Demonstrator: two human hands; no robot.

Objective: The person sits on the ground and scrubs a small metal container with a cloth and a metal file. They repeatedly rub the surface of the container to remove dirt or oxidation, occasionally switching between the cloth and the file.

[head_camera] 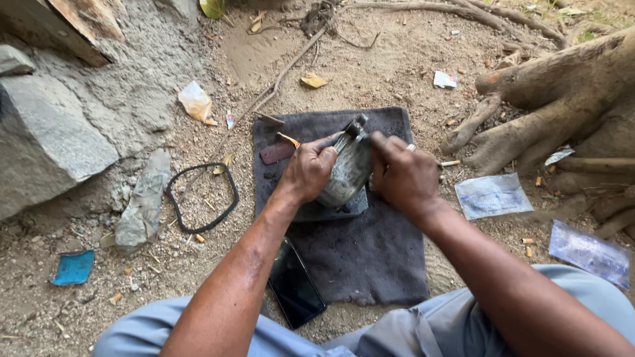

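Observation:
Both my hands grip a dirty grey metal part [348, 170], a rounded ribbed casing with a dark stub at its top end. My left hand [307, 169] wraps its left side, and my right hand [402, 174], with a ring on one finger, closes over its right side. The part stands on a flat grey piece [350, 207] in the middle of a dark grey cloth [370, 264] spread on the dirt. A small reddish-brown strip [276, 153] lies on the cloth near my left hand.
A black phone [295, 284] lies at the cloth's near left edge. A black rubber ring gasket [202, 196] rests on the dirt to the left, beside stones [46, 139]. Tree roots [549, 106] and clear plastic bags [493, 196] sit to the right. Litter is scattered around.

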